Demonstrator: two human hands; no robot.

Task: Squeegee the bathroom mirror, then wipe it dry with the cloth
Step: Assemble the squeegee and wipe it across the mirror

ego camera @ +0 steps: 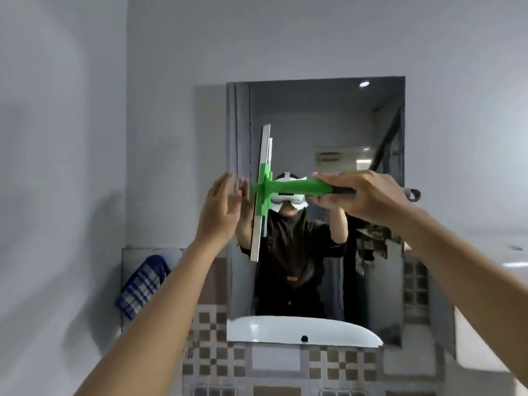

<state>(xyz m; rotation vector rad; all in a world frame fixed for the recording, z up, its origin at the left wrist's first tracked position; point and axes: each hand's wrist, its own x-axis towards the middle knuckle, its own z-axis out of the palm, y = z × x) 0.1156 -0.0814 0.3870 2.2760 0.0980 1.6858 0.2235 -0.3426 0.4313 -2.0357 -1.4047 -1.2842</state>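
The rectangular mirror hangs on the grey wall ahead. My right hand grips the dark end of a green squeegee held sideways. Its long grey blade stands nearly upright against the left part of the glass. My left hand is raised, fingers apart, at the mirror's left edge just beside the blade, holding nothing. A blue checked cloth hangs over a ledge at lower left.
The mirror shows a person in dark clothes with a headset, and a white basin rim at its bottom. Brown checked tiles cover the wall below. A grey wall closes in on the left.
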